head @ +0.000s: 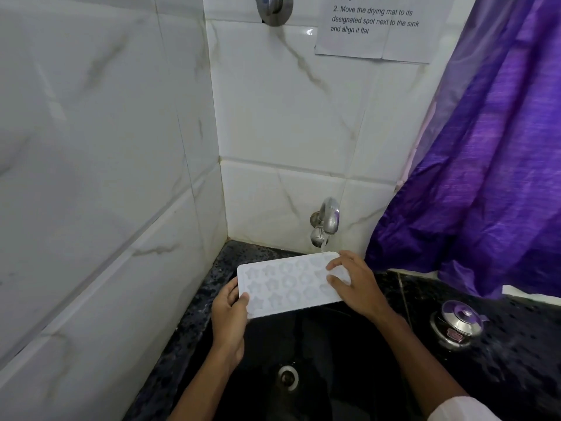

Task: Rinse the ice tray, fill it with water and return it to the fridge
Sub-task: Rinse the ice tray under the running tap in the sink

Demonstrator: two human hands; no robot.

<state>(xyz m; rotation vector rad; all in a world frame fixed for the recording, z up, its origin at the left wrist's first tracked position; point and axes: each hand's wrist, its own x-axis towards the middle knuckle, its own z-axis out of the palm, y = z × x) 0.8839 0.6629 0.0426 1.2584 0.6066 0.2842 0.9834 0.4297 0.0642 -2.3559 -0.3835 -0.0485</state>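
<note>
Head view: your left hand [229, 317] grips the ice tray [288, 287] by its left end and your right hand [353, 281] holds the right end, over the sink [328, 338]. The far right corner meets the thin stream from the tap [326, 221]. Pass each row beneath it, kept level. Tiled wall [106, 177] crowds the left, curtain [485, 177] the right; open room lies toward you.

A purple curtain [485, 147] hangs beside a printed notice [379, 25], above a steel lid [460, 323] on the black counter [516, 360].
</note>
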